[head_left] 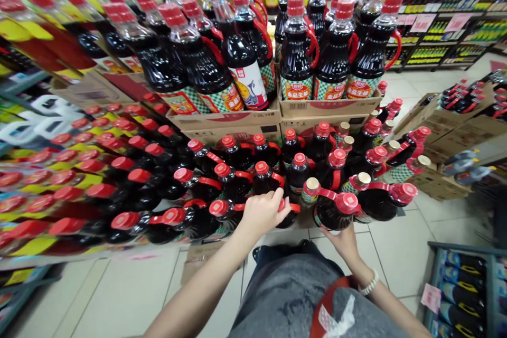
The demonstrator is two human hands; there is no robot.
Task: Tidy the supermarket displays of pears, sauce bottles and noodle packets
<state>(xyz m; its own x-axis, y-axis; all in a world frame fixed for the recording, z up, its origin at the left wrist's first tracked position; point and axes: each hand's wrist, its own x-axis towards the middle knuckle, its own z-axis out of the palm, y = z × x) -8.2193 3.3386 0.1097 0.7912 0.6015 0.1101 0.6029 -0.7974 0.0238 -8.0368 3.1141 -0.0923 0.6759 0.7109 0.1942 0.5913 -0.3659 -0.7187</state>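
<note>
My left hand [264,212] is closed over the red cap and neck of a dark soy sauce bottle [292,217] in the front row; its fingers cover most of the cap. To the right, my right hand [345,243] is against the lower front of another soy sauce bottle [335,215] with a red cap and handle. Its fingers are partly hidden by that bottle. A smaller bottle with a cream cap [312,186] is attached beside it by a red strip. Behind my hands stand more red-capped bottles [262,171] in close rows.
Cartons [328,107] of larger soy sauce bottles [295,63] rise behind the rows. Yellow-collared bottles [71,195] crowd the left. Boxed bottles [447,137] stand on the right, and a low rack [459,245] is at lower right. Tiled floor [392,243] shows below.
</note>
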